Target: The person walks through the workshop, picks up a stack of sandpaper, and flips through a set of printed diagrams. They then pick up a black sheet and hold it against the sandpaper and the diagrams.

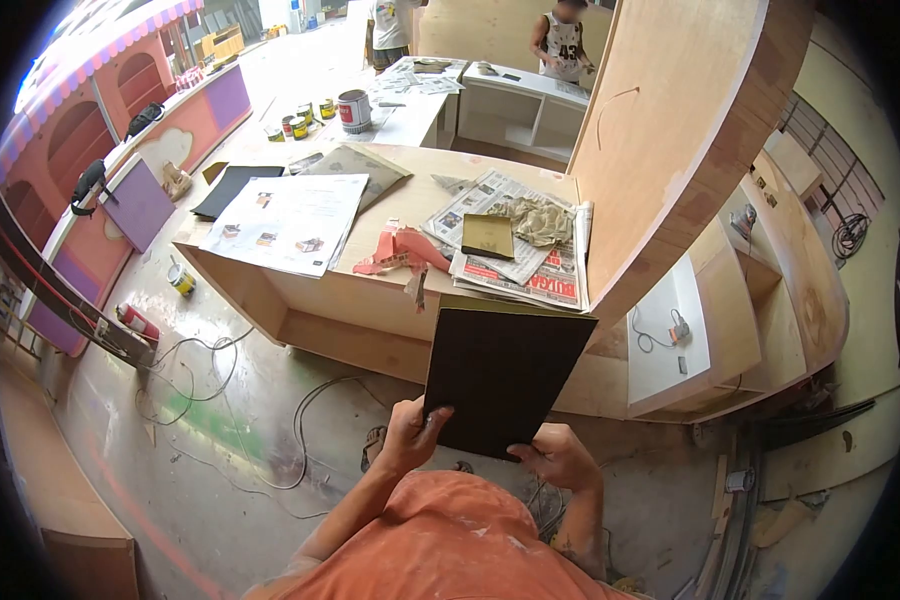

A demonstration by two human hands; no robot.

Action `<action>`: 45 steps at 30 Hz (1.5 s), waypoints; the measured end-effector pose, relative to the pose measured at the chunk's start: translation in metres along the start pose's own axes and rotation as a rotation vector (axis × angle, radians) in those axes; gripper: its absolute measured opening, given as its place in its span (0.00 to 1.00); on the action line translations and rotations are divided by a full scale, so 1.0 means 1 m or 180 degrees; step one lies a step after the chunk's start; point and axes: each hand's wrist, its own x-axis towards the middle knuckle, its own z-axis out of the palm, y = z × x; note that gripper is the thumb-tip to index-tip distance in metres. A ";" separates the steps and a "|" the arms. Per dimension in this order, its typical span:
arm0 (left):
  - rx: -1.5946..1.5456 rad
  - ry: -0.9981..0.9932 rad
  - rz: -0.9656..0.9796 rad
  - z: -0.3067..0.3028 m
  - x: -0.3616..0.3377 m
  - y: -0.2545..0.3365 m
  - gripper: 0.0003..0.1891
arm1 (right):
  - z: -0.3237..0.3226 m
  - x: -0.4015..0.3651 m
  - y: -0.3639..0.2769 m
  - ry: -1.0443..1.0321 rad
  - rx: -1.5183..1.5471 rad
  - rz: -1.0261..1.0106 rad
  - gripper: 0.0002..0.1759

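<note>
A large dark sheet [505, 380] is held up in front of my body, its top edge near the counter's front edge. My left hand [413, 435] grips its lower left side, thumb on the dark face. At the lower right corner my right hand [558, 458] pinches the sheet. Behind it on the wooden counter [435, 165] lie newspapers [560, 280], a small olive-brown square [487, 236], a crumpled cloth [535, 220] and torn red paper [398, 250]. Printed sheets [285, 222] overlap another dark sheet [236, 190] at the counter's left.
A tall wooden panel [660, 130] rises at the right. Paint cans [354, 111] stand on a white table behind. Cables [303, 430] cross the floor, with a can [180, 279] at left. A person [562, 45] stands at the back; another is partly visible.
</note>
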 end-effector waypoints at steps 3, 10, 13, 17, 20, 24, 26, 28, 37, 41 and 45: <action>-0.0022 0.0008 0.0103 0.000 0.002 -0.001 0.12 | -0.002 -0.001 0.001 0.0022 -0.0064 -0.0006 0.10; -0.0003 -0.0027 0.0215 0.002 0.003 -0.004 0.11 | -0.004 0.000 -0.008 0.0116 0.0058 0.0089 0.07; 0.0028 0.0007 0.0352 0.002 0.003 -0.004 0.10 | -0.003 -0.001 -0.008 0.0187 0.0036 0.0078 0.07; 0.0077 0.0117 0.0382 0.002 0.003 -0.004 0.09 | -0.004 -0.003 -0.009 0.0104 0.0199 0.0293 0.10; -0.0021 0.0145 0.0232 0.003 0.002 -0.003 0.10 | -0.001 -0.006 -0.004 0.0031 0.0408 0.0315 0.11; 0.0013 0.0090 0.0194 0.002 -0.002 -0.004 0.10 | -0.002 -0.001 -0.012 -0.0025 0.0104 0.0236 0.13; 0.0035 0.0156 0.0080 0.003 0.000 0.001 0.10 | 0.002 0.001 -0.015 0.0089 0.0194 0.0298 0.13; 0.0056 0.0218 -0.0074 0.004 0.003 0.007 0.11 | 0.002 0.001 -0.016 0.0186 0.0299 0.0394 0.13; -0.1304 0.0113 -0.1287 0.004 0.017 0.016 0.17 | -0.001 -0.004 0.003 -0.0054 0.0248 0.1060 0.21; -0.1293 0.0109 -0.1309 0.003 0.016 0.014 0.17 | 0.001 -0.002 -0.003 -0.0175 0.0731 0.1200 0.23; -0.0957 -0.0012 -0.1476 0.003 0.011 0.002 0.18 | 0.004 -0.006 0.007 -0.0318 0.0699 0.0688 0.23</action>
